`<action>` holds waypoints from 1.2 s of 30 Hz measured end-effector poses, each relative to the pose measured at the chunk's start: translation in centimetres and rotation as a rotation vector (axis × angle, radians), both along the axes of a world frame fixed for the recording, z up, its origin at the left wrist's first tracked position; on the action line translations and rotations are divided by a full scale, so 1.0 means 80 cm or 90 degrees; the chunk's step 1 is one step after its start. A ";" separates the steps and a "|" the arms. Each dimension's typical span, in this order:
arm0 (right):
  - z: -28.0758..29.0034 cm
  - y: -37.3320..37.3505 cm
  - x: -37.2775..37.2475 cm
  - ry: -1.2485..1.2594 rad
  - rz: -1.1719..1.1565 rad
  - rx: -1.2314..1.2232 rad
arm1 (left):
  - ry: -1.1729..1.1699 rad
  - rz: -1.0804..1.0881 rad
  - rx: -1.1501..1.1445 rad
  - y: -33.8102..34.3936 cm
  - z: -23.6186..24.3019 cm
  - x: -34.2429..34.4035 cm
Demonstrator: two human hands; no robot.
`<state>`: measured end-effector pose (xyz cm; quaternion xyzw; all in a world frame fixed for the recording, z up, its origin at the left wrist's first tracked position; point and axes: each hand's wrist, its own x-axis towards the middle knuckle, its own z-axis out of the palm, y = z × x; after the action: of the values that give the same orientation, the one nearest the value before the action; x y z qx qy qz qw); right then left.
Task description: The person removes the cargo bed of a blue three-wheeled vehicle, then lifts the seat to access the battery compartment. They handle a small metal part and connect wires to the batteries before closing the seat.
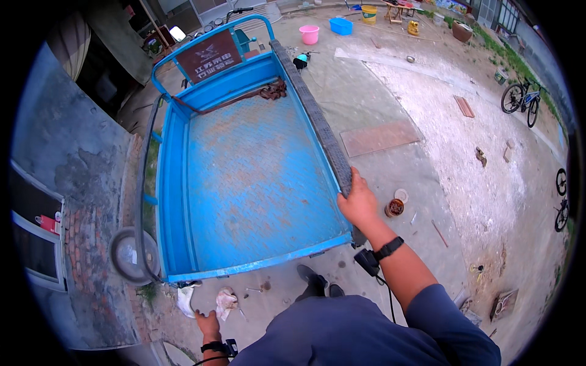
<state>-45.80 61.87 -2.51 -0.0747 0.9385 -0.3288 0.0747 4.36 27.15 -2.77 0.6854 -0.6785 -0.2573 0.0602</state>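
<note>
The blue cargo bed [253, 183] of a three-wheeler stands in front of me, its metal floor scuffed and rusty. My right hand [359, 201] closes over the near end of the dark padded side rail [317, 116], with the thumb on the inner side. Low at the left is my left hand [209, 324], fingers apart and nothing visible in them. Just beyond its fingertips a white cloth or glove [185, 300] lies under the bed's near corner; whether they touch is unclear. A stained cloth [226, 303] lies beside it.
Right of the bed stand an opened can of brown stuff [394, 208] and its lid [401, 195]. A flat brown board [379, 138] lies farther off. At left, a grey basin [127, 259] sits by the brick wall [91, 268]. A brown strap [273, 90] lies inside the bed.
</note>
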 end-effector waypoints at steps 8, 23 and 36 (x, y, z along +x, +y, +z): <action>0.009 0.009 -0.002 -0.030 0.016 -0.010 | -0.006 -0.066 0.075 0.097 0.007 -0.012; 0.014 -0.002 -0.001 -0.011 -0.025 0.036 | 0.062 -0.159 0.151 0.077 -0.041 -0.043; -0.001 -0.003 0.000 0.068 -0.039 0.036 | 0.000 -0.050 0.176 0.034 -0.050 0.068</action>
<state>-45.82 61.65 -2.55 -0.0611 0.9518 -0.3000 0.0163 9.81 29.90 -6.78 0.6603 -0.6627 -0.3506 -0.0447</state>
